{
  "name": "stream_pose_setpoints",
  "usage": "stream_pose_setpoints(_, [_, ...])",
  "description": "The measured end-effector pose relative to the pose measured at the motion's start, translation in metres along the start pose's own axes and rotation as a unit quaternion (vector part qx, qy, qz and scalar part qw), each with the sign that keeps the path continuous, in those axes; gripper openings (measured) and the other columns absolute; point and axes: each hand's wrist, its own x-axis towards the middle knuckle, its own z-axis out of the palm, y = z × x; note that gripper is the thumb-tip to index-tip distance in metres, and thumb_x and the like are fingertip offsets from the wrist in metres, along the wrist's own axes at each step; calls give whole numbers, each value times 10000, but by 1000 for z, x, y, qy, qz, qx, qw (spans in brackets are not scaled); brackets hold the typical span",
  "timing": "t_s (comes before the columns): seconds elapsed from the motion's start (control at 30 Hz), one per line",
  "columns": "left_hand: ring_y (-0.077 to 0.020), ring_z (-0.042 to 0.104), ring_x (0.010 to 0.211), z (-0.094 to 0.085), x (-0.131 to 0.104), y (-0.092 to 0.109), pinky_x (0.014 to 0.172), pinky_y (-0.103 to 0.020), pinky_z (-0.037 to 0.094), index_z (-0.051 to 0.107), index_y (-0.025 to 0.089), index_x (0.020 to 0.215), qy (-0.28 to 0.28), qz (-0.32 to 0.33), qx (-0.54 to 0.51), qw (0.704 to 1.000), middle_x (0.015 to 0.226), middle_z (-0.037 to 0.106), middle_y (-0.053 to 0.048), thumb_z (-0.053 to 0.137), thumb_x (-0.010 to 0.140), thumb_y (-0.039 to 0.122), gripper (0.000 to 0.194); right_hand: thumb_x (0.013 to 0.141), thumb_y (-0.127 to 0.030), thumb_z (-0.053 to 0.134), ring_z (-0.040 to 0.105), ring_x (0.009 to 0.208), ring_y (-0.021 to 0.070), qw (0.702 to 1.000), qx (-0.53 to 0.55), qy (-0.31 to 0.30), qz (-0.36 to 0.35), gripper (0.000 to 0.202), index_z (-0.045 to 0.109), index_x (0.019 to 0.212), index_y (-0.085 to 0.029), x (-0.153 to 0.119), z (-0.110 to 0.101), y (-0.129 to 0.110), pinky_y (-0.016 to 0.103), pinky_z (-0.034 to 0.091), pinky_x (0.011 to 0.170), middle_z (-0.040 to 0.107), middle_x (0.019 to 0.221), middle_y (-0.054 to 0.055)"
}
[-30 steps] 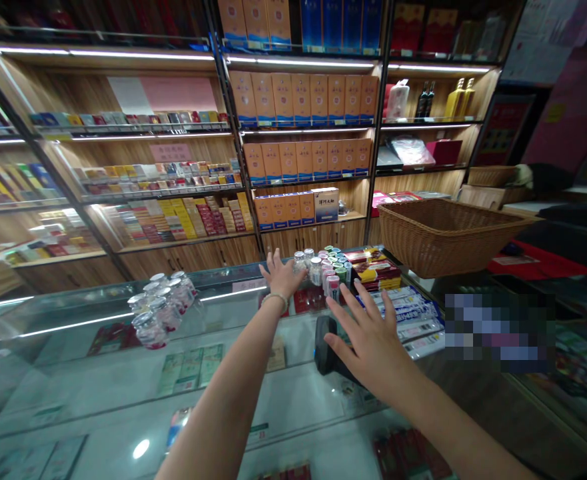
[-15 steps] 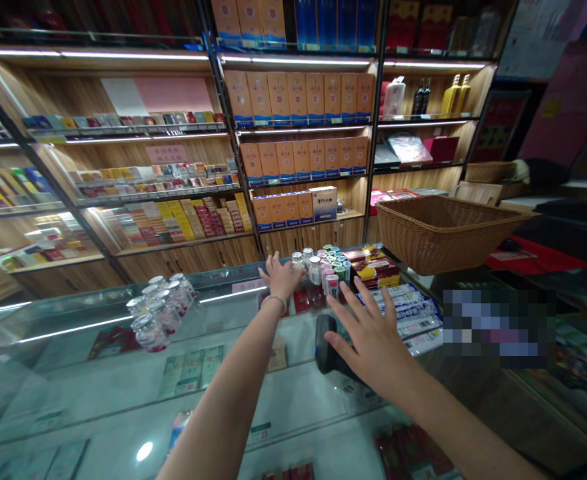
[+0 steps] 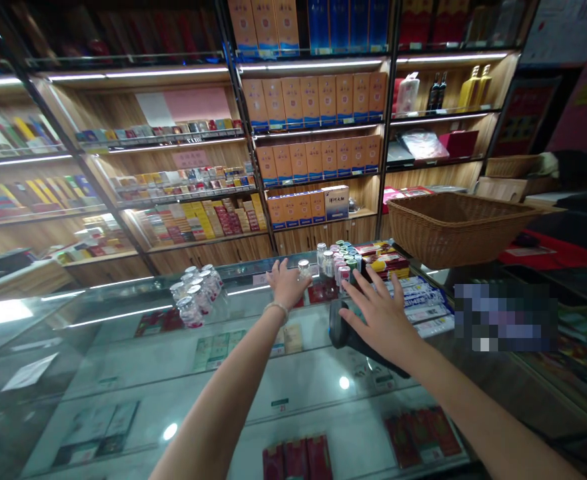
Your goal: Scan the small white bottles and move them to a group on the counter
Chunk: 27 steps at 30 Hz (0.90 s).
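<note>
My left hand (image 3: 287,288), with a beaded bracelet at the wrist, reaches over the glass counter (image 3: 253,393) and is at a small clear jar with a silver lid (image 3: 304,268). The jar sits between its thumb and forefinger; the other fingers stretch forward. Two similar jars (image 3: 328,265) stand just to the right, beside several small coloured cans (image 3: 344,272). A cluster of such jars (image 3: 198,293) is to the left. My right hand (image 3: 380,317) is open, fingers spread, over a black handheld scanner (image 3: 340,325) and near the cans, holding nothing.
Red and yellow packets (image 3: 390,263) and blue-white packs (image 3: 426,300) lie right of the cans. A wicker basket (image 3: 453,230) stands behind them. Boxed goods (image 3: 326,100) fill the wall shelves across the counter. Red packs (image 3: 298,457) show beneath the glass.
My left hand and the jar at it have shifted left, away from the two neighbouring jars. My right hand stays spread over the scanner. The view has turned slightly left.
</note>
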Motion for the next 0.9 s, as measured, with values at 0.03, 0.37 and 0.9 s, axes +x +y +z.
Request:
stream_pose_setpoints(0.03, [-407, 255, 1512, -2, -6, -2, 1189, -707, 176, 791, 246, 1035, 4, 0, -5, 1000, 1600, 427, -132, 687, 819, 572, 405, 1030, -549, 348, 294, 1515, 331, 1000, -1, 1, 0, 553, 547, 1457, -258, 0, 1, 0, 668, 91, 1211, 453, 1593, 80])
stream_pose_setpoints(0.37, [-363, 280, 1516, -23, -63, -11, 1225, -623, 183, 763, 220, 901, 13, 14, -39, 999, 1562, 483, -119, 737, 819, 484, 278, 1033, -531, 347, 320, 1498, 327, 1000, -7, 21, -5, 527, 583, 1416, -257, -3, 3, 1, 673, 102, 1198, 502, 1557, 87])
stream_pose_setpoints(0.9, [-373, 268, 1517, -82, -94, -18, 1239, -607, 202, 782, 237, 884, -21, 51, -44, 998, 1552, 507, -64, 757, 797, 482, 261, 1020, -531, 367, 328, 1495, 327, 999, -3, 26, -22, 535, 584, 1416, -244, -6, 5, 1, 683, 103, 1192, 512, 1547, 104])
